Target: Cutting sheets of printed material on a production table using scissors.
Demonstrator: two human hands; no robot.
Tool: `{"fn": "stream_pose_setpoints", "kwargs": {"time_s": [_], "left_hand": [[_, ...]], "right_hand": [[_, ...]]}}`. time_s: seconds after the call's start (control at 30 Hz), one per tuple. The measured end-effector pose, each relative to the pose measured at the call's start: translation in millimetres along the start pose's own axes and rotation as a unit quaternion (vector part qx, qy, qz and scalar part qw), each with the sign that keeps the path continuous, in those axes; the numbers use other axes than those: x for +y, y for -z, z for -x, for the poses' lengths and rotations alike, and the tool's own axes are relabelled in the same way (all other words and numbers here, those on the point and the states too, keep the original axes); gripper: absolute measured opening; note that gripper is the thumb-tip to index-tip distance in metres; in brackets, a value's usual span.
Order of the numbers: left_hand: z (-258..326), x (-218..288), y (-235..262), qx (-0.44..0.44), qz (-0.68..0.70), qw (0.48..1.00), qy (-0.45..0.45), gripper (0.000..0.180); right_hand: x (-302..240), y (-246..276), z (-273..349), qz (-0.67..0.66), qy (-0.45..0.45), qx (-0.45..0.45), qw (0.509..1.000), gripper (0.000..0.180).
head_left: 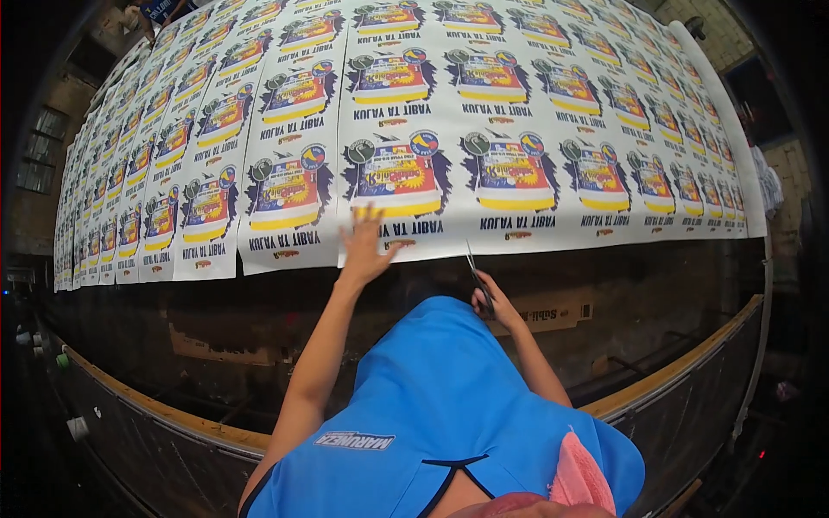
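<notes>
A wide white sheet (pixel 453 237) printed with rows of colourful repeated emblems covers the work surface in front of me. My left hand (pixel 369 246) lies flat on it near the front edge, fingers spread over the lower part of one emblem. In my right hand (pixel 492 298) is a pair of scissors (pixel 481 285), gripped by the handles below the sheet's front edge. The blades point up and their tips reach that edge. Long cuts divide the sheet into strips on the left, up to beside my left hand; to the right it is one continuous piece.
Beneath the sheet's front edge is a dark space with flattened cardboard boxes (pixel 553 315). Curved-looking wooden rails (pixel 173 414) run along both sides of me. At the far left stands another person (pixel 160 10) in dark blue. A pale cloth (pixel 767 181) hangs beyond the right end.
</notes>
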State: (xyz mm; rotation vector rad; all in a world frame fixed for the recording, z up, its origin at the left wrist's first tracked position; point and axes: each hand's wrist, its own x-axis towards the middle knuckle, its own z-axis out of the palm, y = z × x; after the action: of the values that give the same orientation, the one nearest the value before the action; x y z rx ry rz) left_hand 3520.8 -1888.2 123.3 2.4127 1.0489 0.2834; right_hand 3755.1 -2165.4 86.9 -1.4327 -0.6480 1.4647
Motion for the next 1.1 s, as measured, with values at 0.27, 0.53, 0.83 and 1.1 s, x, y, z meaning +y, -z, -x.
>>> {"fn": "stream_pose_setpoints", "kwargs": {"time_s": [0.27, 0.53, 0.83, 1.1], "left_hand": [[-9, 83, -45, -0.033, -0.166, 0.975, -0.147, 0.07], [-10, 83, -40, -0.033, -0.044, 0.983, -0.175, 0.07], [-16, 76, -32, -0.054, -0.034, 0.983, -0.171, 0.068], [-43, 69, 7, -0.199, 0.152, 0.962, -0.108, 0.074]], "right_hand": [[-47, -53, 1, -0.094, 0.044, 0.049, 0.993, 0.065], [-82, -65, -10, -0.152, -0.011, 0.09, 0.984, 0.065], [-96, -35, -91, -0.111, 0.013, 0.128, 0.986, 0.061], [-117, 31, -244, -0.068, 0.081, 0.141, 0.984, 0.056]]}}
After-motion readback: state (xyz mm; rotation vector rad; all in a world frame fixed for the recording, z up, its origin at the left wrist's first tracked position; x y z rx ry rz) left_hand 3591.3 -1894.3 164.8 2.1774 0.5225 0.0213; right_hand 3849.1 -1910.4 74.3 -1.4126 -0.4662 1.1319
